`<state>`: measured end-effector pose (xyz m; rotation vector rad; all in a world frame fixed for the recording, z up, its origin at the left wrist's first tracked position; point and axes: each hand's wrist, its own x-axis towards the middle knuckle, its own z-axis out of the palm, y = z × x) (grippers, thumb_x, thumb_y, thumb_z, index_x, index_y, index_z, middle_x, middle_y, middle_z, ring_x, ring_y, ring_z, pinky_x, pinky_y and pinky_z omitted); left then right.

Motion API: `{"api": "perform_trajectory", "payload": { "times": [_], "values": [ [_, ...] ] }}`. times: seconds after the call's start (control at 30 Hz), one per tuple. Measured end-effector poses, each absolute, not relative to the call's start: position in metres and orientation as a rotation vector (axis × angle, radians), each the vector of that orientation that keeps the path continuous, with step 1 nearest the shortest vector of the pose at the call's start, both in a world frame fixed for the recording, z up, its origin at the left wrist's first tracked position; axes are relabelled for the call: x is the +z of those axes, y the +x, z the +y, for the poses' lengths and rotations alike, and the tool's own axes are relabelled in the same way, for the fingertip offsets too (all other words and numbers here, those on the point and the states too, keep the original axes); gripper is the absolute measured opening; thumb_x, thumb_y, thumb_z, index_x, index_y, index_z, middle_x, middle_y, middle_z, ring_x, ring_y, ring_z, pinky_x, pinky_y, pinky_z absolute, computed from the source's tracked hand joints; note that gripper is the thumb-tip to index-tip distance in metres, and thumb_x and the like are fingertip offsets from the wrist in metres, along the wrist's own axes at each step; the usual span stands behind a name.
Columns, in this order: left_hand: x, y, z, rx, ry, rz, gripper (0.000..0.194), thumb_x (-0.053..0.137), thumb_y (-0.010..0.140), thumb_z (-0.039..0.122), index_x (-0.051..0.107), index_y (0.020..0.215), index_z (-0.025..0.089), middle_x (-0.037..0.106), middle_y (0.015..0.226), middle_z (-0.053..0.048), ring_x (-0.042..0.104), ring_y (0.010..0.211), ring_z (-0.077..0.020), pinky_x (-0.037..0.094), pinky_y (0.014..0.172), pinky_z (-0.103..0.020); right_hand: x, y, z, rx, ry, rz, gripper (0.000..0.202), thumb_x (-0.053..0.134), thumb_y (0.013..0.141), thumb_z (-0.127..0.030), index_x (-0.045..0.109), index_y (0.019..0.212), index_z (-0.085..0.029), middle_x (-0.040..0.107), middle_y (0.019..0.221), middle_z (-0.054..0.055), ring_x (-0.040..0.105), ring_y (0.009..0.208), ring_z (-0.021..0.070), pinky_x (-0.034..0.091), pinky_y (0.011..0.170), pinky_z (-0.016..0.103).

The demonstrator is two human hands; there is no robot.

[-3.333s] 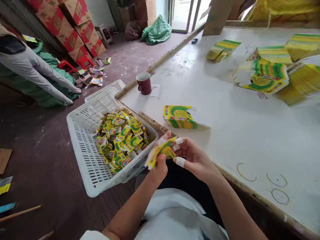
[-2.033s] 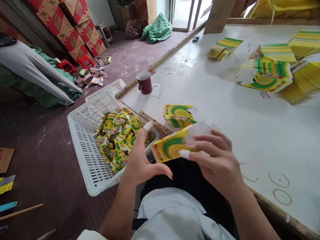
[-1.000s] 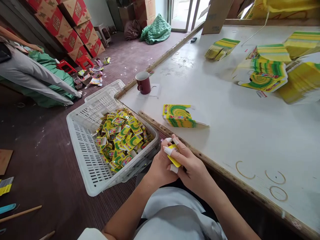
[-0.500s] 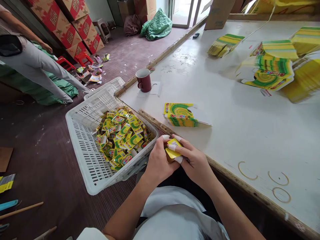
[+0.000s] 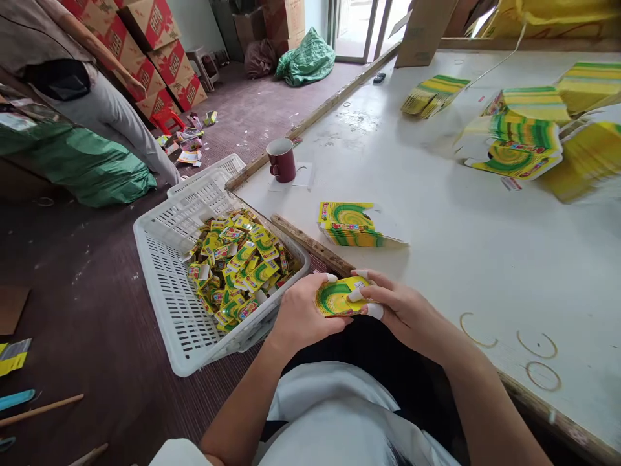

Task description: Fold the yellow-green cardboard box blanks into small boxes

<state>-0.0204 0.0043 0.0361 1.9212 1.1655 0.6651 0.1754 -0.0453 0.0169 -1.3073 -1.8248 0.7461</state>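
Note:
A small yellow and green printed box [image 5: 336,298] is held between both hands, just off the table's near edge. My left hand [image 5: 303,310] grips its left end, thumb along the top. My right hand [image 5: 395,307] pinches the right end, with white covers on several fingertips. On the table just beyond lies a stack of flat box blanks [image 5: 350,224] in the same print. To the left stands a white plastic basket [image 5: 162,294], heaped with small yellow boxes [image 5: 237,265].
A maroon mug [image 5: 281,162] stands near the wooden edge strip of the white table [image 5: 436,259]. More bundled blanks [image 5: 521,152] lie at the back right. Rubber bands [image 5: 543,375] rest at the near right. A person [image 5: 111,110] stands at the left beside green sacks [image 5: 77,162].
The box has turned so that its broad printed face shows. My right hand has shifted right and my left hand slightly left and down. The person at the left has shifted in view.

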Motion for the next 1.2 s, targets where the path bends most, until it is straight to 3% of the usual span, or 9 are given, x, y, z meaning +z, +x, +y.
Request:
{"api": "perform_trajectory", "payload": {
  "times": [0.2, 0.37, 0.57, 0.7, 0.8, 0.93, 1.03, 1.13, 1.2],
  "values": [
    [0.039, -0.015, 0.006, 0.707, 2.029, 1.143, 0.042, 0.081, 0.064, 0.032, 0.068, 0.102, 0.022, 0.074, 0.098, -0.008, 0.069, 0.089, -0.0274, 0.054, 0.082, -0.040, 0.013, 0.162, -0.048, 0.645, -1.389, -1.759, 0.022, 0.046, 0.099, -0.032, 0.062, 0.112, -0.025, 0.055, 0.136, 0.016, 0.060, 0.122, 0.0273, 0.056, 0.094, 0.043],
    [0.036, -0.017, 0.007, 0.659, 1.925, 1.131, 0.051, 0.085, 0.058, 0.025, 0.065, 0.105, 0.023, 0.073, 0.098, -0.005, 0.070, 0.087, -0.0252, 0.055, 0.080, -0.036, 0.014, 0.169, -0.046, 0.759, -1.270, -1.738, 0.024, 0.048, 0.099, -0.039, 0.067, 0.097, -0.025, 0.059, 0.121, 0.012, 0.063, 0.114, 0.0240, 0.057, 0.090, 0.037],
    [0.036, -0.010, 0.012, 0.698, 2.024, 1.160, 0.052, 0.081, 0.063, 0.032, 0.065, 0.111, 0.020, 0.074, 0.104, -0.010, 0.069, 0.096, -0.0303, 0.055, 0.087, -0.043, 0.004, 0.162, -0.046, 0.724, -1.308, -1.598, 0.019, 0.054, 0.096, -0.031, 0.061, 0.113, -0.026, 0.051, 0.133, 0.014, 0.054, 0.128, 0.0272, 0.051, 0.100, 0.044],
    [0.035, -0.009, 0.010, 0.640, 1.985, 1.237, 0.058, 0.077, 0.063, 0.028, 0.062, 0.119, 0.018, 0.071, 0.112, -0.012, 0.067, 0.104, -0.0315, 0.052, 0.095, -0.046, -0.003, 0.138, -0.044, 0.791, -1.338, -1.382, 0.045, 0.061, 0.091, -0.034, 0.048, 0.133, -0.029, 0.047, 0.145, 0.013, 0.047, 0.135, 0.0302, 0.047, 0.105, 0.049],
    [0.037, -0.020, 0.010, 0.663, 1.692, 1.108, 0.061, 0.081, 0.063, 0.027, 0.061, 0.120, 0.018, 0.071, 0.110, -0.010, 0.067, 0.100, -0.0277, 0.053, 0.091, -0.040, 0.003, 0.140, -0.038, 0.909, -1.218, -1.183, 0.071, 0.068, 0.085, -0.046, 0.032, 0.146, -0.036, 0.038, 0.155, 0.010, 0.056, 0.126, 0.0290, 0.055, 0.096, 0.045],
    [0.048, -0.050, 0.027, 1.135, 1.046, 0.695, 0.060, 0.085, 0.060, 0.053, 0.066, 0.108, 0.024, 0.072, 0.095, -0.004, 0.068, 0.083, -0.0211, 0.056, 0.069, -0.028, 0.013, 0.170, -0.031, 0.798, -1.265, -0.997, 0.052, 0.065, 0.087, -0.047, 0.048, 0.134, -0.034, 0.060, 0.135, 0.008, 0.068, 0.107, 0.0231, 0.057, 0.093, 0.042],
    [0.055, -0.065, 0.044, 1.622, 0.584, 0.704, 0.069, 0.065, 0.069, 0.076, 0.064, 0.109, 0.020, 0.071, 0.103, -0.007, 0.066, 0.098, -0.0202, 0.056, 0.078, -0.026, 0.013, 0.186, -0.023, 0.655, -1.433, -0.992, 0.033, 0.067, 0.085, -0.035, 0.060, 0.116, -0.027, 0.071, 0.115, 0.006, 0.070, 0.102, 0.0228, 0.056, 0.094, 0.045],
    [0.051, -0.059, 0.044, 1.456, 0.350, 0.882, 0.069, 0.051, 0.081, 0.076, 0.062, 0.110, 0.014, 0.067, 0.116, -0.015, 0.064, 0.109, -0.0223, 0.056, 0.088, -0.031, 0.009, 0.189, -0.006, 0.512, -1.517, -1.083, 0.022, 0.066, 0.082, -0.028, 0.064, 0.104, -0.024, 0.074, 0.109, 0.006, 0.072, 0.097, 0.0235, 0.056, 0.093, 0.047],
    [0.042, -0.046, 0.033, 1.189, 0.295, 0.945, 0.062, 0.055, 0.085, 0.068, 0.062, 0.110, 0.012, 0.066, 0.119, -0.018, 0.065, 0.107, -0.0237, 0.058, 0.087, -0.034, 0.008, 0.188, 0.009, 0.390, -1.563, -1.147, 0.019, 0.063, 0.081, -0.025, 0.064, 0.101, -0.024, 0.075, 0.105, 0.007, 0.072, 0.093, 0.0241, 0.057, 0.090, 0.048]
  ]
}}
